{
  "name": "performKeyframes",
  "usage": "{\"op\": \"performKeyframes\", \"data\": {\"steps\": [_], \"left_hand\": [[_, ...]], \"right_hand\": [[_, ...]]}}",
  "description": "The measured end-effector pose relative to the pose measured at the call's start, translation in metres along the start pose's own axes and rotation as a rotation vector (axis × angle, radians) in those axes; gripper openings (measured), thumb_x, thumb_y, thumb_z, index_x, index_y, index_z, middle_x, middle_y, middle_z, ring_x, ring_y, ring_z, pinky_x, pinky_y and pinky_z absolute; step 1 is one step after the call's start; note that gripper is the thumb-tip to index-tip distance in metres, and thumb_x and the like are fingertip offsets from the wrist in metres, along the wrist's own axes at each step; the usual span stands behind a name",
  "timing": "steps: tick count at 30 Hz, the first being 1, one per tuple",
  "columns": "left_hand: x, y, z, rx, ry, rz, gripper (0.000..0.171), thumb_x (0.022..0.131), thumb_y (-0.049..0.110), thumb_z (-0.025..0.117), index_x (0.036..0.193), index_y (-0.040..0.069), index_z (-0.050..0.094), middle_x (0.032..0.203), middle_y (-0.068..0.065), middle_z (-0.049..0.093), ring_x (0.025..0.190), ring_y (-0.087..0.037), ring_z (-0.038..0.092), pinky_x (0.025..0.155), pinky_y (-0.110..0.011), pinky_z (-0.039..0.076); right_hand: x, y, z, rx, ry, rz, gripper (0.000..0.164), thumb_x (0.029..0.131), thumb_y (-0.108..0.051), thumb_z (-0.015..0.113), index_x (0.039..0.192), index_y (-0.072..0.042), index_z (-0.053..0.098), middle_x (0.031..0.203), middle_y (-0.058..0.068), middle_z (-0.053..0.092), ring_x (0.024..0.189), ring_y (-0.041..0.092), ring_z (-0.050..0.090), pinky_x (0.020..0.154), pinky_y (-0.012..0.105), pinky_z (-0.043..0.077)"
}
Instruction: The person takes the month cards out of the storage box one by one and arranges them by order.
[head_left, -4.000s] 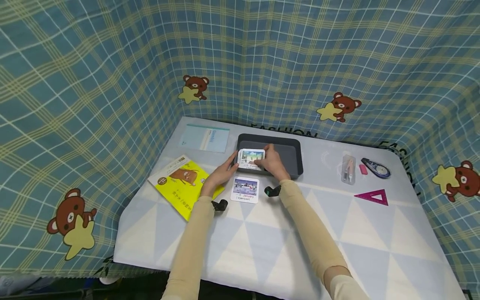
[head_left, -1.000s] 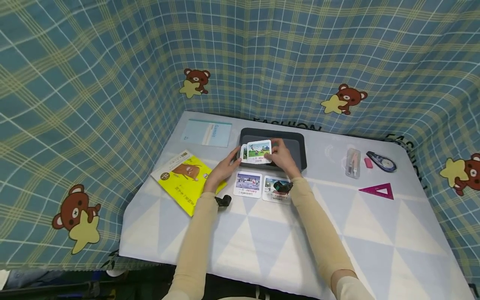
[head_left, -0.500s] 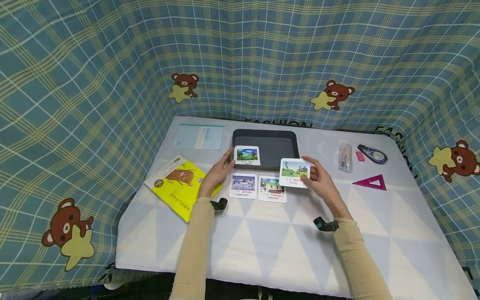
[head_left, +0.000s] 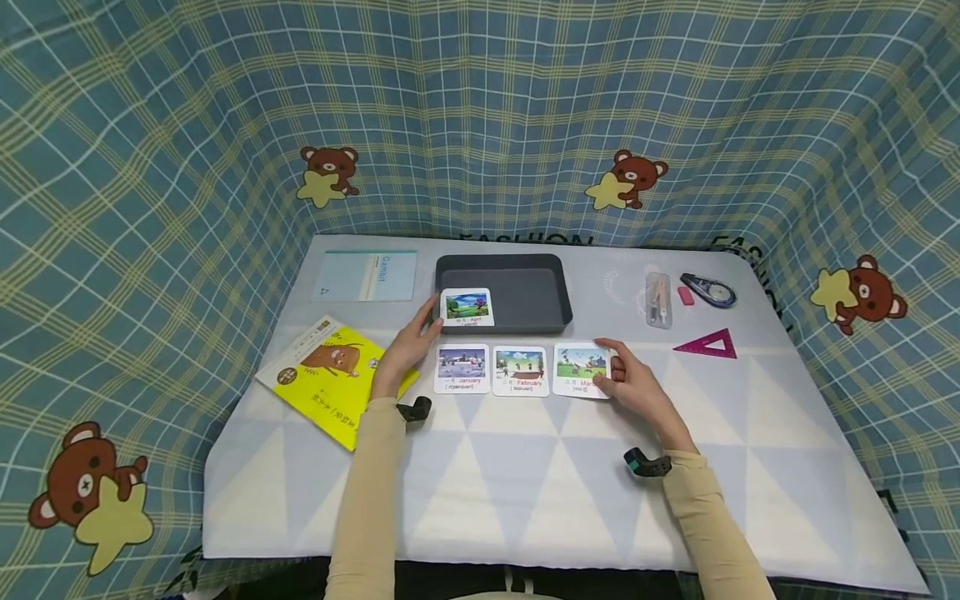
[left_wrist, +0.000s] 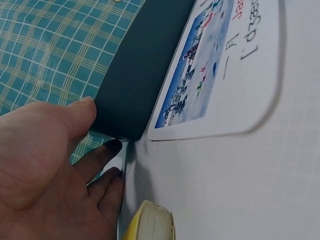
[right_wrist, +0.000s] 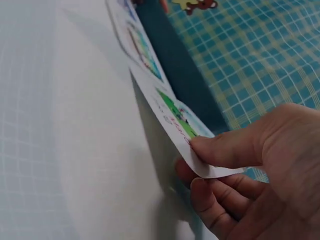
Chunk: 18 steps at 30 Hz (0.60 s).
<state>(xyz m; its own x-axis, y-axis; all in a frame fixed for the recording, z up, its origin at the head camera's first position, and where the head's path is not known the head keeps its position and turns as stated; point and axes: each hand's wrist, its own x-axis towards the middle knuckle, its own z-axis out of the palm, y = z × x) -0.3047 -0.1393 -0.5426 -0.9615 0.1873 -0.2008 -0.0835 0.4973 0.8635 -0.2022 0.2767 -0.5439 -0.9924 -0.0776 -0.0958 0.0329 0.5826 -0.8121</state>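
My right hand (head_left: 633,379) pinches the March flashcard (head_left: 577,367) by its right edge, thumb on top and fingers beneath. In the right wrist view, that flashcard (right_wrist: 172,117) slants, its near edge raised over the cloth. Left of it, the February flashcard (head_left: 519,372) and January flashcard (head_left: 462,371) lie flat in a row. My left hand (head_left: 408,346) rests at the left front corner of the dark grey tray (head_left: 525,292); in the left wrist view its thumb (left_wrist: 82,112) touches the tray wall, fingers loosely extended. The April flashcard (head_left: 467,307) lies at the tray's front left.
Beside the left forearm lies a yellow book (head_left: 330,375), with a pale blue notebook (head_left: 367,277) behind it. On the right are a clear case (head_left: 658,302), a pink eraser (head_left: 686,296), a correction tape (head_left: 708,290) and a magenta set square (head_left: 708,343). Plaid curtains (head_left: 480,125) enclose the table.
My right hand has set out February, then lifted March from the tray, uncovering April, and carried it right and down to February's right side. The left hand stays at the tray's corner.
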Motion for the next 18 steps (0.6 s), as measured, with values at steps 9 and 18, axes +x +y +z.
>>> {"op": "performKeyframes", "data": {"steps": [9, 18], "left_hand": [[0.0, -0.004, 0.0, -0.021, 0.02, 0.007, 0.064, 0.107, 0.044, 0.049, 0.163, 0.042, 0.018, 0.169, -0.006, 0.017, 0.154, -0.037, 0.016, 0.122, -0.059, 0.013], [0.0, -0.004, -0.001, 0.0, 0.012, 0.016, 0.064, 0.107, 0.046, 0.048, 0.162, 0.043, 0.016, 0.169, -0.008, 0.018, 0.153, -0.038, 0.018, 0.121, -0.061, 0.015]], "right_hand": [[0.006, 0.0, 0.007, -0.258, 0.059, -0.128, 0.072, 0.088, -0.015, 0.08, 0.148, 0.001, 0.043, 0.093, 0.011, 0.057, 0.078, 0.021, 0.051, 0.068, 0.033, 0.042], [0.025, -0.025, 0.007, -0.207, 0.126, -0.17, 0.066, 0.092, -0.015, 0.076, 0.149, -0.003, 0.045, 0.11, 0.018, 0.061, 0.098, 0.033, 0.062, 0.083, 0.048, 0.051]]}}
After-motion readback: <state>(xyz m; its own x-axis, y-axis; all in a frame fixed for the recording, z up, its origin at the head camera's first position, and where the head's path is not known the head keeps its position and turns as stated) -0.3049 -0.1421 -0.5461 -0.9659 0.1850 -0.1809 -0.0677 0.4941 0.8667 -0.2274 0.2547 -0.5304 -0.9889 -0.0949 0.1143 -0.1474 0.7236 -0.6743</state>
